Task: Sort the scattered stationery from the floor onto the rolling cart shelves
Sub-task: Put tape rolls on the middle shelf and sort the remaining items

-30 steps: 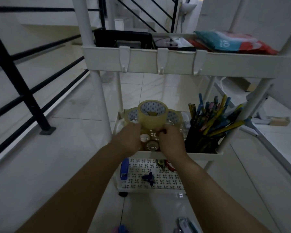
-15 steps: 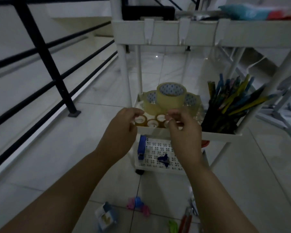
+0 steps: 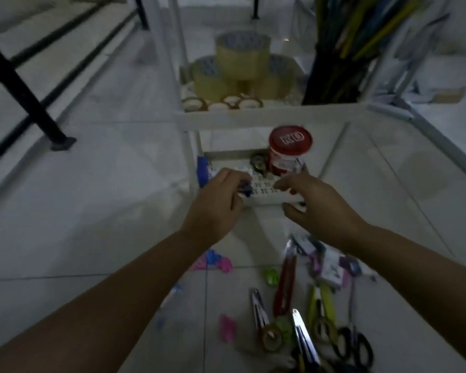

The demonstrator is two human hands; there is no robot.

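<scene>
Head view: both hands reach to the front edge of the rolling cart's bottom shelf (image 3: 264, 199), a white perforated tray near frame centre. The left hand (image 3: 215, 205) has its fingers curled round a small blue item (image 3: 244, 188) at the shelf's front left; what the item is cannot be told. The right hand (image 3: 320, 203) hovers at the shelf's front right with fingers loosely bent, holding nothing visible.

On that shelf, toward 12 o'clock from the hands, stands a red-lidded jar (image 3: 289, 153) with white letters on the lid that look like "KD"; its side label is too blurred to read. Beside it at 9 o'clock lies a small dark roll (image 3: 258, 163). A blue stapler (image 3: 203, 170) sits at the shelf's left edge.

The middle shelf (image 3: 253, 118) above carries stacked clear tape rolls (image 3: 242, 65), smaller rolls (image 3: 221, 103) in front, and at 1 o'clock a dark pen holder (image 3: 334, 74) full of pens.

On the floor (image 3: 92, 211), at 5 to 6 o'clock, the scattered stationery remains: scissors (image 3: 354, 345), a red cutter (image 3: 285, 286), a green-yellow cutter (image 3: 322, 302), a green tape roll (image 3: 276, 335), pink clips (image 3: 217, 262) and packets (image 3: 331, 267). A black railing (image 3: 24, 84) runs at 10 o'clock.
</scene>
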